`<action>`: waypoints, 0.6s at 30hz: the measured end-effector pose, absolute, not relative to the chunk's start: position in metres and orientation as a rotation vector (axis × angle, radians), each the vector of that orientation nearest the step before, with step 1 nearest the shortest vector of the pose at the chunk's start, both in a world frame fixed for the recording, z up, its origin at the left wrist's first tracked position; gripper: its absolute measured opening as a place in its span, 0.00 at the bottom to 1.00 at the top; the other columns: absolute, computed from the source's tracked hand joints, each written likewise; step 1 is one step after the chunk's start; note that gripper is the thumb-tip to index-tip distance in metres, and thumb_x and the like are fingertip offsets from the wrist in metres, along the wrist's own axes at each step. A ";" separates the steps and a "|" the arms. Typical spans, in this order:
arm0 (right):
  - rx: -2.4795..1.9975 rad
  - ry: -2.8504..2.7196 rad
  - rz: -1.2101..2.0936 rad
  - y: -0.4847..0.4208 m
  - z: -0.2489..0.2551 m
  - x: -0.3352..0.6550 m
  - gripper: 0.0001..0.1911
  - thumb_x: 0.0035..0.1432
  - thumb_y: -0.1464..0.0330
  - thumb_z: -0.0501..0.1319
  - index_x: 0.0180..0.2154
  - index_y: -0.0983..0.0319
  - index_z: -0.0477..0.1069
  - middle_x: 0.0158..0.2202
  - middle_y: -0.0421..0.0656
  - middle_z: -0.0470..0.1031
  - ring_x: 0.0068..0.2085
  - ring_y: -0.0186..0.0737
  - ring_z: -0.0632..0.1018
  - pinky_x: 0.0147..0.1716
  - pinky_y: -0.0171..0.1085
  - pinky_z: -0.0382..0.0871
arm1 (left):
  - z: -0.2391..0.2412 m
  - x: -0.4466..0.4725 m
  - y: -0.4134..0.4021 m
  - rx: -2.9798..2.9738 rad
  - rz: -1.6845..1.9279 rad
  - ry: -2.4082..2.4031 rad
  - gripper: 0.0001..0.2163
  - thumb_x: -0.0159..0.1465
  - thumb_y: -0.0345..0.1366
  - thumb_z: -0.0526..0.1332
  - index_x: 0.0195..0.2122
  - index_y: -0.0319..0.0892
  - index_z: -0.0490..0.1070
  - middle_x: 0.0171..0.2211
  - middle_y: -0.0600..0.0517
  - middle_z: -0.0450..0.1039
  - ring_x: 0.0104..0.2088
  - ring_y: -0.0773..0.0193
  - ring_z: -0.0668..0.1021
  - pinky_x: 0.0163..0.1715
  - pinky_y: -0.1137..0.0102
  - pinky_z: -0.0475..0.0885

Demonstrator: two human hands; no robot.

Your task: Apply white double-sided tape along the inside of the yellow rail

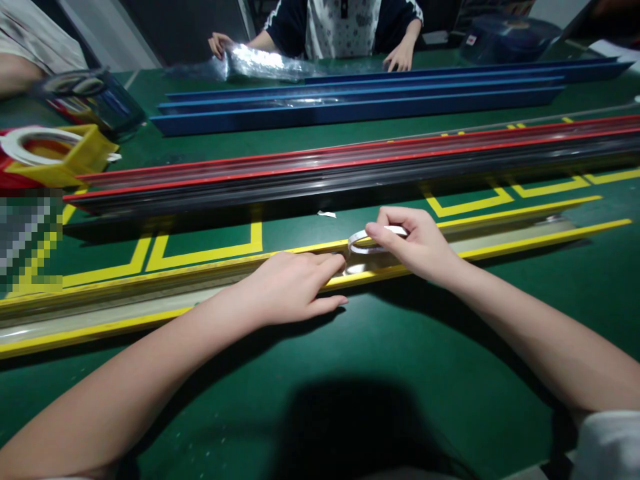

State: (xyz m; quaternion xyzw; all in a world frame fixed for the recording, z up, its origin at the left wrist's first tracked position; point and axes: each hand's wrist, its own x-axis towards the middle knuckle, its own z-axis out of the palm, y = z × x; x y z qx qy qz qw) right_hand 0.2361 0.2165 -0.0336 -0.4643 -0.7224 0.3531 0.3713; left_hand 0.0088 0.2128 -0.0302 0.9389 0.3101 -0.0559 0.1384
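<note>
A long yellow-edged channel strip (520,240) with a pale inner face lies across the green table. Over its middle rests my left hand (295,283), fingers stretched out and pressing into the channel, thumb apart along the near edge. Just right of it, my right hand (417,243) pinches a thin white loop (367,250), which looks like a narrow roll of tape, between thumb and fingers. The loop hangs close above the channel near my left fingertips. Whether a tape end sticks to the channel is too small to tell.
Beyond lie red and black strips (350,167), then blue strips (350,110). At left stand a yellow bin (90,157) holding a white tape roll (40,143) and a clear tub of tools (95,103). Across the table, a person's hands (400,57) are near clear plastic wrap (265,63).
</note>
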 end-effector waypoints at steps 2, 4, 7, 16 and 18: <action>-1.189 -1.806 0.904 0.217 -0.034 0.237 0.25 0.60 0.53 0.58 0.20 0.62 0.56 0.20 0.35 0.54 0.24 0.29 0.57 0.24 0.33 0.49 | -0.030 0.009 0.213 2.714 -0.161 0.894 0.20 0.67 0.52 0.50 0.53 0.47 0.63 0.46 0.50 0.76 0.44 0.55 0.79 0.35 0.66 0.69; -1.190 -1.794 0.899 0.217 -0.035 0.238 0.25 0.59 0.53 0.59 0.20 0.61 0.54 0.20 0.35 0.52 0.24 0.29 0.56 0.24 0.33 0.48 | -0.030 0.010 0.213 2.716 -0.164 0.897 0.20 0.67 0.52 0.50 0.53 0.47 0.63 0.46 0.50 0.76 0.43 0.55 0.79 0.35 0.66 0.69; -1.207 -1.787 0.857 0.216 -0.037 0.238 0.25 0.58 0.55 0.62 0.19 0.61 0.54 0.20 0.35 0.51 0.24 0.29 0.55 0.24 0.34 0.46 | -0.030 0.011 0.213 2.716 -0.172 0.905 0.19 0.67 0.52 0.50 0.53 0.46 0.63 0.46 0.50 0.76 0.43 0.54 0.79 0.35 0.66 0.70; -1.171 -1.685 0.920 0.223 -0.039 0.241 0.25 0.59 0.57 0.59 0.18 0.62 0.54 0.19 0.34 0.50 0.24 0.29 0.54 0.25 0.34 0.47 | -0.023 0.019 0.210 2.783 -0.224 0.938 0.16 0.67 0.49 0.51 0.49 0.46 0.65 0.44 0.49 0.77 0.40 0.56 0.79 0.30 0.69 0.69; -1.182 -1.710 1.022 0.226 -0.035 0.245 0.25 0.60 0.56 0.59 0.19 0.62 0.54 0.20 0.34 0.50 0.23 0.28 0.54 0.24 0.34 0.47 | -0.020 0.025 0.209 2.830 -0.234 0.938 0.15 0.67 0.49 0.51 0.44 0.45 0.66 0.41 0.49 0.77 0.37 0.56 0.80 0.26 0.69 0.67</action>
